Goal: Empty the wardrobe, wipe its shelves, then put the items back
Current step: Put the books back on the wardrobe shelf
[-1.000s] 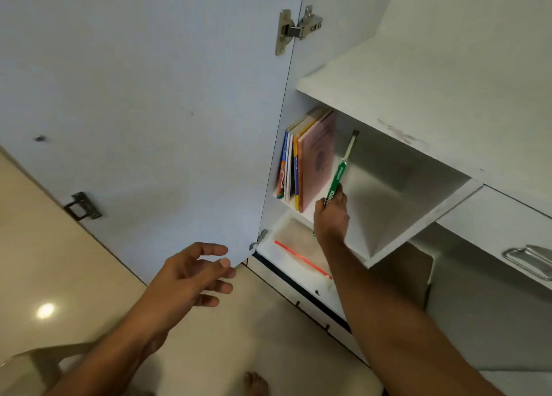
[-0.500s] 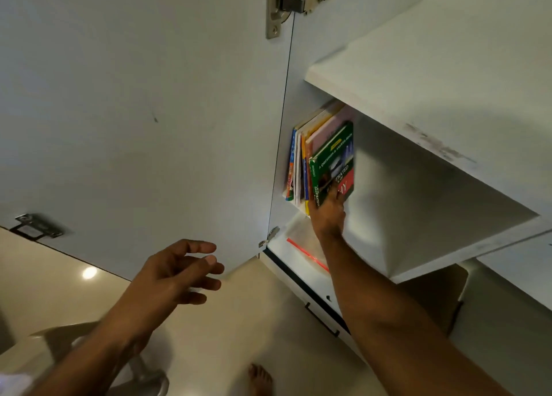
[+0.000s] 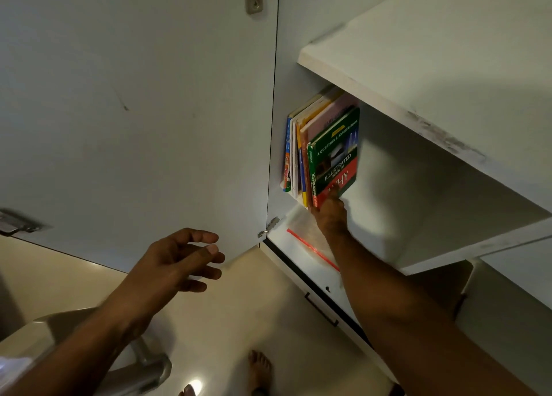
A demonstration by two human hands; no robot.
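A green and red book (image 3: 336, 156) stands upright on a white wardrobe shelf (image 3: 418, 216), leaning against a row of several thin books (image 3: 295, 153) at the shelf's left end. My right hand (image 3: 330, 213) reaches in from below and pinches the green book's lower edge, a fingertip on its cover. My left hand (image 3: 179, 261) hovers in the air in front of the open wardrobe door (image 3: 134, 111), fingers spread and loose, holding nothing.
A bare white shelf (image 3: 418, 67) runs above the books. A clear plastic bag with a red strip (image 3: 310, 246) lies on the level below. A metal-legged seat (image 3: 119, 359) stands at lower left on the glossy floor, and a bare foot (image 3: 260, 368) is below.
The green book has swung from edge-on to flat against the row of books, my right hand still on its bottom. The view has tilted up and closer. My left hand barely moved.
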